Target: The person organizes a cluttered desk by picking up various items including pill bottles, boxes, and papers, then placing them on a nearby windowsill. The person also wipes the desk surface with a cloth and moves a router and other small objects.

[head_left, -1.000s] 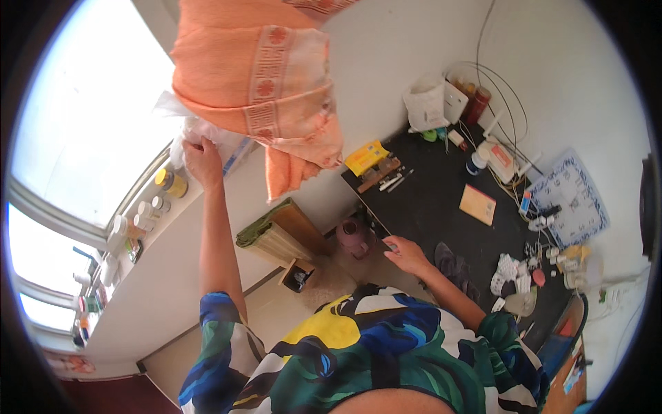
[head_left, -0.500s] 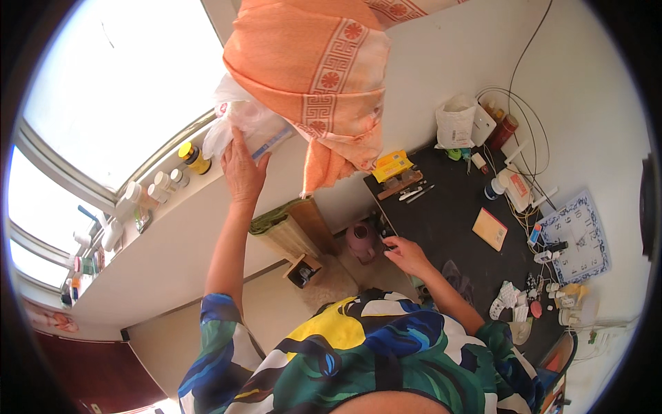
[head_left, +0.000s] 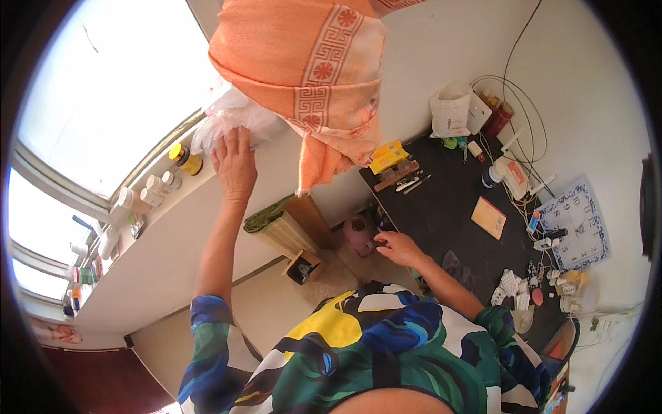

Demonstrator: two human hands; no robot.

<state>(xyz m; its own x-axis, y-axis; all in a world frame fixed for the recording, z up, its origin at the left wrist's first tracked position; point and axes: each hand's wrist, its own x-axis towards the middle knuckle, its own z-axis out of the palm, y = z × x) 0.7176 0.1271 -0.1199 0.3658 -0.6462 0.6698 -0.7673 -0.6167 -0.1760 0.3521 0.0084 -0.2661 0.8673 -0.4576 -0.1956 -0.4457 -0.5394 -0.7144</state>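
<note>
My left hand (head_left: 234, 165) reaches up to the windowsill, fingers stretched out and resting on a crumpled white plastic bag (head_left: 238, 117). An orange patterned towel (head_left: 276, 55) hangs just above the bag and covers part of it. Beside the hand stands a dark bottle with a yellow cap (head_left: 186, 160). My right hand (head_left: 400, 250) is lower, by the near left edge of the black desk (head_left: 448, 200). Its fingers are curled toward the thumb around a small dark spot that I cannot make out. Close to its fingertips is a mauve pot-like vessel (head_left: 360, 233).
Several white bottles (head_left: 131, 199) line the sill. A yellow box (head_left: 388, 156), pens (head_left: 416, 183), a notebook (head_left: 488, 218), a white bag (head_left: 452, 110) and a router (head_left: 514, 176) with loose cables lie on the desk. A clock (head_left: 576, 221) leans by the wall. Rolled mats (head_left: 286, 231) stand below the sill.
My left hand has pressed further over the plastic bag, which has bunched up and now hides the blue-striped part. My right hand has barely moved. The whole view has shifted slightly.
</note>
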